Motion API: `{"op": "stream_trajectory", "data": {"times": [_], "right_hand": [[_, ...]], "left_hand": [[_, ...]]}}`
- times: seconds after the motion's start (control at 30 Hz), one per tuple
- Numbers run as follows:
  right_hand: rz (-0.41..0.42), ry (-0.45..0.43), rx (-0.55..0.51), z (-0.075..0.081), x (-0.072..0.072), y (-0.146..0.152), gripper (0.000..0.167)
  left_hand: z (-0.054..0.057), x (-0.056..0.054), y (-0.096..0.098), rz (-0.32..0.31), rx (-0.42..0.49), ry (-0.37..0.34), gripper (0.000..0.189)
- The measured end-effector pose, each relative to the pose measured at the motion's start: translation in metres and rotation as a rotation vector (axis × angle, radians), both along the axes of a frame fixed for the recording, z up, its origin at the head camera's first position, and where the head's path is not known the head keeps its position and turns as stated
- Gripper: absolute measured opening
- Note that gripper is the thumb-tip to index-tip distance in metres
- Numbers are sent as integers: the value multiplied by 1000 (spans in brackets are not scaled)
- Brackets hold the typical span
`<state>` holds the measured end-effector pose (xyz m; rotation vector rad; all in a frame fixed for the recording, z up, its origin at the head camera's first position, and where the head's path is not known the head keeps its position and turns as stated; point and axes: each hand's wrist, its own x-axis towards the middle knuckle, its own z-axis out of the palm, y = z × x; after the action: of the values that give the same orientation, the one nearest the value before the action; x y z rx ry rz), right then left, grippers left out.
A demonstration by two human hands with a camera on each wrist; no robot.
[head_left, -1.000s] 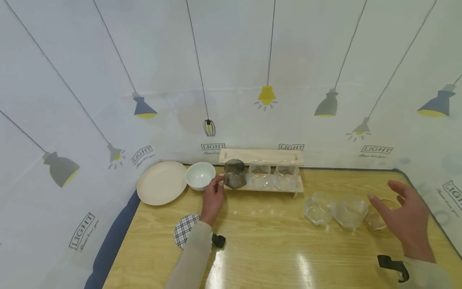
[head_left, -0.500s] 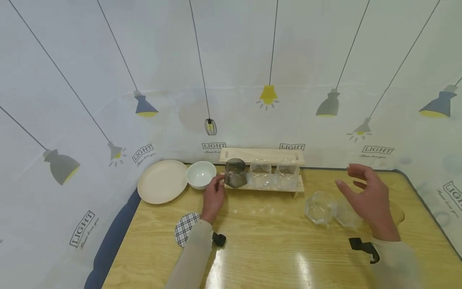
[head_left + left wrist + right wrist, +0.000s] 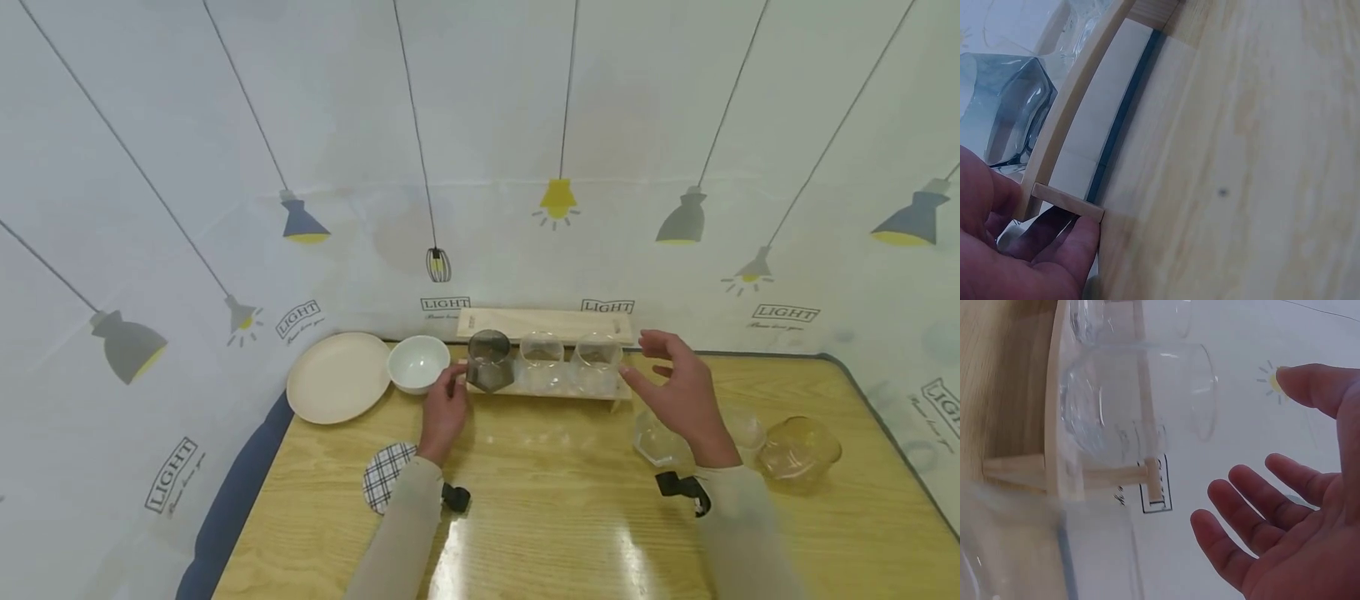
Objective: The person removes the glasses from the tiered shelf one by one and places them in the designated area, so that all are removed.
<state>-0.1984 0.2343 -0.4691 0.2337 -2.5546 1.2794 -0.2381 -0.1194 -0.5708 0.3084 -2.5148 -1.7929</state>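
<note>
A two-tier wooden rack (image 3: 543, 323) stands at the back of the table. On its lower board are a smoky grey glass (image 3: 490, 365) and two clear glasses, the middle one (image 3: 541, 362) and the right one (image 3: 597, 364). My left hand (image 3: 444, 412) holds the rack's left end; in the left wrist view the thumb and fingers (image 3: 1004, 195) are at the short end piece. My right hand (image 3: 678, 396), fingers spread apart and holding nothing, is beside the rack's right end. It partly covers a clear faceted glass (image 3: 655, 440) on the table.
Right of that glass are another clear glass (image 3: 744, 427), partly hidden, and an amber glass (image 3: 798, 450). A beige plate (image 3: 337, 379) and white bowl (image 3: 418, 364) stand at the back left. A checked round coaster (image 3: 386, 475) lies near the left sleeve. A printed wall covering backs the table.
My right hand has moved left from over the amber glass to the rack's right end, uncovering the amber glass. My left hand stays at the rack's left end.
</note>
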Motion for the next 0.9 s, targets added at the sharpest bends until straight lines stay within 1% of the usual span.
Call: {"op": "stream_trajectory", "data": {"times": [0.17, 0.27, 0.47, 0.67, 0.8, 0.9], "right_hand": [[51, -108, -3, -3, -12, -14, 72], [67, -166, 39, -4, -16, -19, 80], [87, -254, 123, -7, -19, -24, 92], [89, -291, 174, -11, -23, -25, 97], [90, -298, 183, -15, -26, -26, 98], [95, -322, 180, -18, -28, -25, 101]], "left_hand": [[1, -1, 0, 6, -9, 29, 32], [1, -2, 0, 5, -21, 32, 33], [1, 0, 1, 14, -12, 4, 32], [1, 3, 1, 19, -9, 15, 32], [2, 2, 2, 22, -12, 23, 31], [1, 2, 2, 23, -12, 15, 31]]}}
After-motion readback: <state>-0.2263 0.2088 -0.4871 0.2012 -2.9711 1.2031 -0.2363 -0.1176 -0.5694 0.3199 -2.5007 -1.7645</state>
